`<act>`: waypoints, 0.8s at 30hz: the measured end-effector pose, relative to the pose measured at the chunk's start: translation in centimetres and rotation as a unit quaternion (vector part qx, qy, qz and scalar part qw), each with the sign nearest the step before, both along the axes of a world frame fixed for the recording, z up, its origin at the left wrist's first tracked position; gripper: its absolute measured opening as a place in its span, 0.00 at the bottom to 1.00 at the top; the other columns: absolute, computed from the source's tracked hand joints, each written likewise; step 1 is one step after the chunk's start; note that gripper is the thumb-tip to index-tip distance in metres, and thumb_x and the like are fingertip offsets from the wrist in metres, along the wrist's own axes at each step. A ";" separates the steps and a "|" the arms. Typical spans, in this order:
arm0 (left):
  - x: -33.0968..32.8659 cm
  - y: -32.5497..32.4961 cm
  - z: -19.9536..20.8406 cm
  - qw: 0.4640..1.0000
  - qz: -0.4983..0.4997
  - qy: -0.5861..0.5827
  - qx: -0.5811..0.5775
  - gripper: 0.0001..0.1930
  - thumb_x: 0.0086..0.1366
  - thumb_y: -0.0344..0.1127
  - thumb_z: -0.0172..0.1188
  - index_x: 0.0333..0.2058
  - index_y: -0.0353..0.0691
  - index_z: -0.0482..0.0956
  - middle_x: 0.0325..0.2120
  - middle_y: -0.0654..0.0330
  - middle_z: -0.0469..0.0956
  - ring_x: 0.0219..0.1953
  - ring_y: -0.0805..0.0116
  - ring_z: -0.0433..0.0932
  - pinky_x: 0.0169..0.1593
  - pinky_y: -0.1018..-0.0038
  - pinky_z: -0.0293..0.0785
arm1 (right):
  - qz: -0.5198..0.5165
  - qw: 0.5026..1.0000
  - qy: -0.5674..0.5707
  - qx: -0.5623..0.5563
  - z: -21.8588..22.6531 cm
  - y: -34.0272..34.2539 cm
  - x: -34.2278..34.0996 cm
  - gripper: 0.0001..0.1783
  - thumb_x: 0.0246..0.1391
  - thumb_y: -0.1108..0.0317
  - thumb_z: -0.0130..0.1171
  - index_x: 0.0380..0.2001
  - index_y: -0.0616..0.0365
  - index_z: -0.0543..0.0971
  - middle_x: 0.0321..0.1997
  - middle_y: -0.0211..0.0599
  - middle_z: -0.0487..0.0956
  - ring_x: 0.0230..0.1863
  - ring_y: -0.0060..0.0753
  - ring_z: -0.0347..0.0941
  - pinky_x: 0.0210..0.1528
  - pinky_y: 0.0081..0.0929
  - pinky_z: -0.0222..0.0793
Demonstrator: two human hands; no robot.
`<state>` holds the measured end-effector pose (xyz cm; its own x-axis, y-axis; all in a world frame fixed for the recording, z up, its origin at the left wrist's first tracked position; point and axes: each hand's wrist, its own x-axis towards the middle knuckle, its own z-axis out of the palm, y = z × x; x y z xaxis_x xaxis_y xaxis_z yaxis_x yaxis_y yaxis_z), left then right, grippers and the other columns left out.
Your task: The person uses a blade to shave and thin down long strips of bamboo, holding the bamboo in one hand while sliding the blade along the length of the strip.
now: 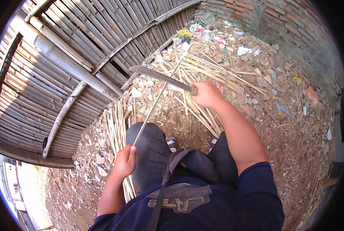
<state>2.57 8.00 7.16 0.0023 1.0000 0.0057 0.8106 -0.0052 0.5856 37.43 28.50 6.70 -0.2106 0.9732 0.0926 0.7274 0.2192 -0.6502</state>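
My left hand (124,161) is closed around the near end of a long thin bamboo strip (152,109), which slants up and away to the right. In my right hand (207,94) is the handle of a machete (160,76), its dark blade pointing left and crossing the strip. Blade and strip seem to meet at the crossing. Beside my left knee lies a bundle of pale bamboo strips (116,125), partly hidden by my leg and left arm. More split strips (214,71) are scattered on the ground beyond the machete.
A bamboo slat wall (102,30) with round poles rises at the left. A brick wall (272,15) stands at the back right. Rubble and plastic litter (244,50) cover the dirt ground (287,165). A dark strap (160,196) hangs across my front.
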 end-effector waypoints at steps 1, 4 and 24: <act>-0.2 0.1 -0.5 0.999 -0.003 -0.043 -0.033 0.19 0.78 0.43 0.47 0.32 0.34 0.74 0.19 0.49 0.74 0.21 0.51 0.74 0.30 0.60 0.70 | 0.042 0.998 -0.033 0.017 0.4 -0.8 -0.6 0.16 0.45 0.63 0.65 0.39 0.52 0.83 0.31 0.49 0.83 0.38 0.53 0.81 0.42 0.47 0.77; -0.1 0.3 -0.9 0.985 -0.017 -0.132 -0.106 0.20 0.79 0.45 0.45 0.32 0.36 0.74 0.18 0.59 0.71 0.20 0.66 0.69 0.28 0.68 0.67 | 0.140 0.983 -0.106 0.055 2.0 -2.7 -2.8 0.17 0.43 0.64 0.65 0.40 0.52 0.83 0.30 0.49 0.82 0.36 0.55 0.81 0.40 0.47 0.76; -0.3 -0.6 0.6 0.869 -0.027 -0.398 -0.293 0.21 0.77 0.56 0.47 0.32 0.45 0.68 0.17 0.72 0.57 0.17 0.79 0.54 0.21 0.79 0.50 | 0.051 0.998 0.004 0.022 1.2 0.7 2.5 0.14 0.44 0.62 0.67 0.36 0.53 0.83 0.29 0.48 0.82 0.36 0.54 0.80 0.40 0.47 0.76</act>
<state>2.26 7.43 7.72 0.2782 0.8308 -0.4821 0.1543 0.4567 0.8761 39.94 29.21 7.91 -0.3083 0.9414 0.1370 0.6943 0.3211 -0.6441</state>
